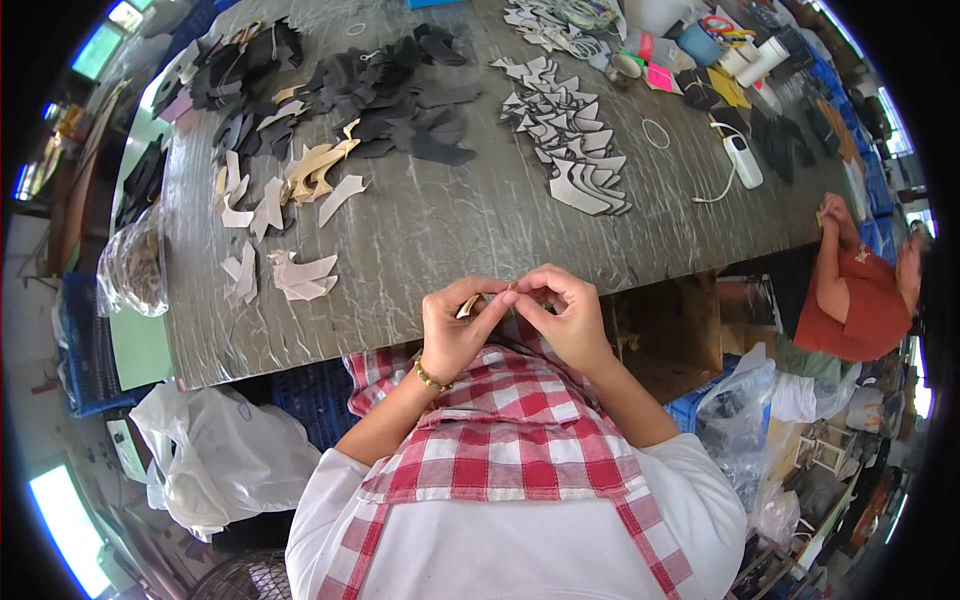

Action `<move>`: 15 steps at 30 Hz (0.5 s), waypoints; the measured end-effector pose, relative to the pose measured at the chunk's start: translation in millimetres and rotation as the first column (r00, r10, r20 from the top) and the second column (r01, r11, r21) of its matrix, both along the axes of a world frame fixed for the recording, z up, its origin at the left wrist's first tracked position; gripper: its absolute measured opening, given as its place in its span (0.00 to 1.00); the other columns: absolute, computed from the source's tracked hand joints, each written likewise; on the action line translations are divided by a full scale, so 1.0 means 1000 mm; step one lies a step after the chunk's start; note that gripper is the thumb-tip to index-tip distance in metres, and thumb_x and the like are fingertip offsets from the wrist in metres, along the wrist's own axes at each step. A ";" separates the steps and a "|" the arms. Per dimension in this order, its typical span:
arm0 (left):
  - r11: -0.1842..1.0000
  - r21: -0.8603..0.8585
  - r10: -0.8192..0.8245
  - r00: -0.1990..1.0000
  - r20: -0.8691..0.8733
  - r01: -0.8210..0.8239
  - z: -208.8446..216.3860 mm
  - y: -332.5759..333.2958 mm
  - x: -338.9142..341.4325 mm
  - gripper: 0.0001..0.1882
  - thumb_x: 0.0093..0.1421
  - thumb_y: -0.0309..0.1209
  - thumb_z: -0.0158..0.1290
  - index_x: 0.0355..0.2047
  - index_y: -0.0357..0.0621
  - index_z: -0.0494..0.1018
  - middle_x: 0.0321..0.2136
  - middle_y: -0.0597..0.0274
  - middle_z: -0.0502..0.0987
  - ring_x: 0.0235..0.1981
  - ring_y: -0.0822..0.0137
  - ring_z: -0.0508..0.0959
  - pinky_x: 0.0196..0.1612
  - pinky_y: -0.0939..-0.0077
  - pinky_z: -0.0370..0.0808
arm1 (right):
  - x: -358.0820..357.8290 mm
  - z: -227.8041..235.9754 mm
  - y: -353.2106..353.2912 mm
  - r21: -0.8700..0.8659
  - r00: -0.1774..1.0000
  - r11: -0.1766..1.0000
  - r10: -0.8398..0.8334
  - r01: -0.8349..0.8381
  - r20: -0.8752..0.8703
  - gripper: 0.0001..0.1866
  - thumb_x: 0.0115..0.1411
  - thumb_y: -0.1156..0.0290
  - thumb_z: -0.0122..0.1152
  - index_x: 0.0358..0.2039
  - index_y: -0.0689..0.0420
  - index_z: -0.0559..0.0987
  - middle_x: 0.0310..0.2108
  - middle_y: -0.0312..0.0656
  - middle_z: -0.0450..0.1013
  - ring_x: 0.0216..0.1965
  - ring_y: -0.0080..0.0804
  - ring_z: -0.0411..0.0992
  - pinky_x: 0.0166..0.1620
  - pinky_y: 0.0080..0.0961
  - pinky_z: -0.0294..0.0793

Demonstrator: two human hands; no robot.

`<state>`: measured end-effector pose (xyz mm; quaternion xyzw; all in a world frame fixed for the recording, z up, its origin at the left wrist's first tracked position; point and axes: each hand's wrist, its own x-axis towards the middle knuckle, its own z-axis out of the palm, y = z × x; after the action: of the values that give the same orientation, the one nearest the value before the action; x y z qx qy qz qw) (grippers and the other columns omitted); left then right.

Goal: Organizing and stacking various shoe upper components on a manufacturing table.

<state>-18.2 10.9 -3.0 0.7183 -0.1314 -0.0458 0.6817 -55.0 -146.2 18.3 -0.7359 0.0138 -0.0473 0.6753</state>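
Head view: left hand [452,335] and right hand [568,318] meet fingertip to fingertip at the table [420,230] edge, both pinched shut on a small tan piece [472,305] that shows between the left thumb and fingers. Just beyond the fingertips lies bare tabletop; further out to the left sit beige cutouts [300,275], and well beyond, to the right, grey-white cutouts [575,150]. Below the fingers hangs a checked apron [500,420].

Both forearms rise from the lower edge and meet at chest height. The left hand [455,330] and right hand [568,315] face each other, fingers curled inward, thumbs and fingertips [522,292] pinched close together. The left wrist wears a beaded bracelet [431,378].
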 end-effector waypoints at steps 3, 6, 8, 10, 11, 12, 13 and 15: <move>0.998 0.020 -0.057 0.998 0.004 0.057 -0.001 -0.001 -0.002 0.03 0.56 0.25 0.59 0.30 0.38 0.78 0.18 0.71 0.74 0.16 0.84 0.64 0.19 0.85 0.60 | -0.005 -0.004 -0.011 0.288 0.990 0.956 0.097 -0.064 -0.103 0.04 0.58 0.77 0.60 0.32 0.63 0.75 0.30 0.36 0.73 0.31 0.20 0.72 0.37 0.20 0.72; 0.995 -0.096 -0.025 0.985 -0.169 0.009 -0.001 -0.005 0.000 0.03 0.58 0.24 0.55 0.31 0.36 0.77 0.18 0.71 0.74 0.18 0.84 0.65 0.20 0.86 0.61 | -0.012 0.000 -0.021 0.406 0.974 0.901 -0.066 0.151 -0.215 0.04 0.61 0.75 0.57 0.35 0.61 0.74 0.29 0.35 0.72 0.29 0.19 0.70 0.37 0.19 0.71; 0.994 -0.099 0.011 0.967 -0.256 -0.038 0.009 -0.006 0.005 0.04 0.59 0.25 0.55 0.30 0.36 0.76 0.20 0.70 0.76 0.20 0.84 0.66 0.22 0.86 0.62 | -0.015 -0.005 -0.046 0.403 0.939 0.849 -0.302 0.343 -0.163 0.06 0.63 0.74 0.55 0.37 0.62 0.73 0.27 0.36 0.72 0.28 0.21 0.70 0.36 0.19 0.71; 0.997 -0.080 0.001 0.969 -0.245 -0.021 0.004 -0.005 0.005 0.04 0.59 0.25 0.55 0.30 0.36 0.76 0.20 0.71 0.75 0.20 0.84 0.66 0.22 0.86 0.62 | -0.023 -0.017 -0.081 0.351 0.871 0.801 -0.478 0.485 -0.113 0.06 0.62 0.75 0.56 0.38 0.63 0.74 0.28 0.37 0.72 0.28 0.22 0.71 0.34 0.20 0.73; 0.998 -0.061 -0.008 0.971 -0.239 -0.007 0.000 -0.005 0.006 0.04 0.59 0.25 0.55 0.29 0.36 0.76 0.20 0.71 0.75 0.20 0.84 0.66 0.22 0.87 0.62 | -0.031 -0.029 -0.103 0.239 0.787 0.753 -0.609 0.613 -0.099 0.06 0.62 0.76 0.56 0.38 0.63 0.74 0.29 0.38 0.73 0.28 0.22 0.72 0.33 0.20 0.75; 0.995 -0.087 0.018 0.970 -0.243 -0.040 0.005 -0.007 0.007 0.05 0.59 0.25 0.54 0.28 0.36 0.76 0.18 0.73 0.73 0.18 0.85 0.65 0.20 0.86 0.60 | -0.041 -0.041 -0.125 0.143 0.727 0.718 -0.686 0.681 -0.021 0.06 0.62 0.76 0.56 0.38 0.64 0.74 0.29 0.39 0.73 0.29 0.22 0.72 0.32 0.19 0.76; 0.995 -0.093 0.017 0.971 -0.239 -0.041 0.004 -0.004 0.009 0.05 0.59 0.25 0.54 0.28 0.36 0.76 0.18 0.73 0.73 0.18 0.85 0.65 0.20 0.86 0.60 | -0.055 -0.061 -0.152 0.052 0.668 0.668 -0.744 0.743 0.007 0.06 0.62 0.77 0.56 0.38 0.64 0.74 0.30 0.40 0.73 0.29 0.23 0.73 0.32 0.19 0.77; 0.987 -0.150 0.014 0.966 -0.258 -0.054 0.004 0.004 0.017 0.05 0.59 0.26 0.54 0.27 0.37 0.76 0.18 0.73 0.73 0.17 0.85 0.64 0.19 0.86 0.59 | -0.090 -0.094 -0.197 -0.179 0.628 0.611 -0.776 0.771 0.052 0.08 0.62 0.77 0.56 0.41 0.64 0.72 0.32 0.41 0.74 0.31 0.23 0.73 0.33 0.19 0.77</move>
<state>-1.5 15.0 1.2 0.6531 -0.0329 -0.1160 0.7477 -145.3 -343.5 -76.1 -0.7176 0.3355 -0.3235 0.5175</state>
